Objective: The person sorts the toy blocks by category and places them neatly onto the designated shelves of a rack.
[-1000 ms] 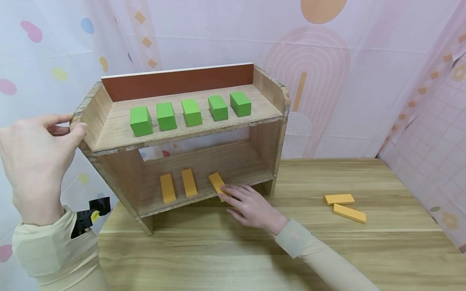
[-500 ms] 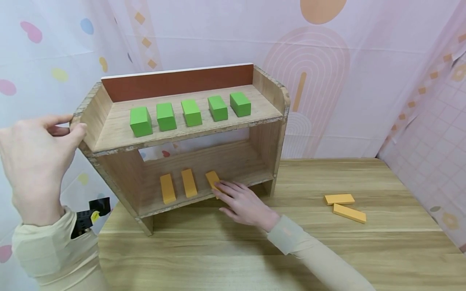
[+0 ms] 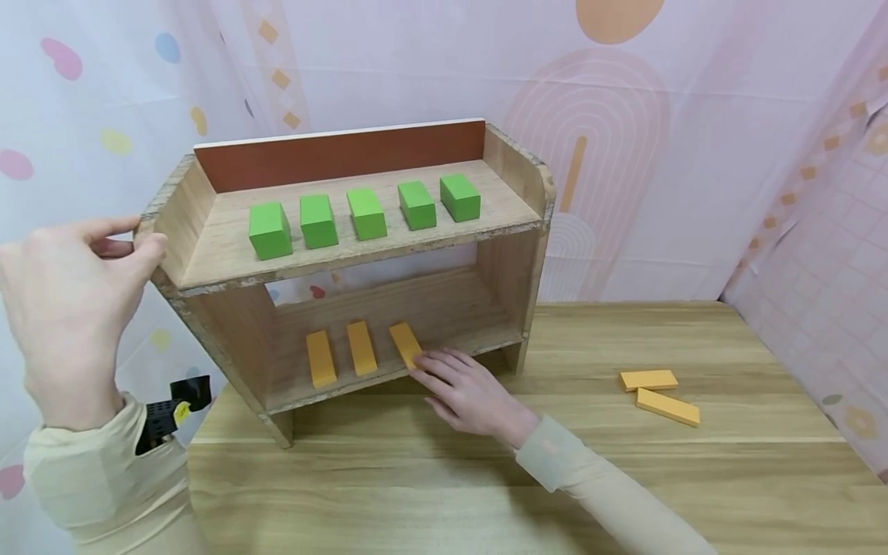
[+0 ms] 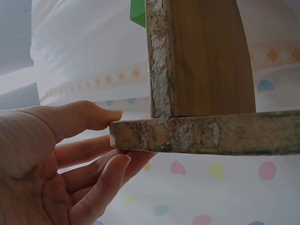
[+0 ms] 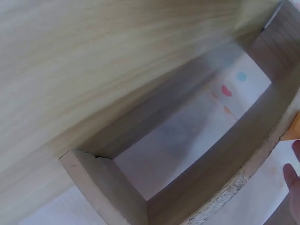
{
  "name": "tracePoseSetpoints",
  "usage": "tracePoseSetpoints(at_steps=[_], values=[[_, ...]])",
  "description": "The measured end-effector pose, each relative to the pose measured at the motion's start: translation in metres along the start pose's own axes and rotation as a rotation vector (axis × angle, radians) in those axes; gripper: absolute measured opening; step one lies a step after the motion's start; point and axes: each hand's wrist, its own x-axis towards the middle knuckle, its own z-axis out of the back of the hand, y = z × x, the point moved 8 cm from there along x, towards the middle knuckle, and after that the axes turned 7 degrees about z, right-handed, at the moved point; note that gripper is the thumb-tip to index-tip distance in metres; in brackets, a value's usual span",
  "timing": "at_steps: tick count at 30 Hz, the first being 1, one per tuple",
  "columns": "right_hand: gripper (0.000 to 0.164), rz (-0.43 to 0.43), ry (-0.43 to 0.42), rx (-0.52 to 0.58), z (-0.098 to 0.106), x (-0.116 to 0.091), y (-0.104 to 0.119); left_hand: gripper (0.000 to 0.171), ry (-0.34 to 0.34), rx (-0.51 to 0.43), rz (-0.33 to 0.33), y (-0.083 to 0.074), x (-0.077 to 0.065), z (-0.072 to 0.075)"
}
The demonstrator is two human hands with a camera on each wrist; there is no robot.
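Observation:
My left hand (image 3: pixel 65 316) grips the upper left side panel of a small two-tier wooden shelf (image 3: pixel 208 258), thumb on one face and fingers behind; the left wrist view shows this panel (image 4: pixel 234 133) close up. On the lower tier lie three flat orange blocks, the left one (image 3: pixel 321 359), the middle one (image 3: pixel 361 348) and a slanted right one (image 3: pixel 405 344). Extended fingers of my right hand (image 3: pixel 472 397) rest at the slanted block's near end, thumb apart from it. The right wrist view shows only its fingertips (image 5: pixel 291 178) beside an orange block's corner (image 5: pixel 291 130).
Several green blocks (image 3: pixel 366 214) stand in a row on the upper tier. Two more orange blocks, one (image 3: pixel 648 380) behind the other (image 3: pixel 667 407), lie on the wooden table (image 3: pixel 590 478) to the right. A patterned curtain (image 3: pixel 444 62) hangs behind.
The right orange block has shifted a little left and farther onto the lower tier. My right hand moved left with it, then drew back slightly toward its near end. The left hand stays put.

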Motion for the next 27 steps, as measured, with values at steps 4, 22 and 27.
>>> tracePoseSetpoints(at_steps=[4, 22, 27], values=[[0.05, 0.027, -0.046, -0.033, 0.004, -0.002, 0.003, 0.044, -0.001, -0.002, -0.008, -0.001, 0.0, 0.001], [0.051, -0.066, 0.088, -0.013, -0.011, 0.008, 0.0, 0.043, -0.009, 0.004, -0.015, -0.001, 0.0, 0.001], [0.05, -0.076, 0.129, -0.011, -0.017, 0.01, 0.0, 0.044, -0.006, -0.003, -0.014, -0.001, 0.0, 0.0]])
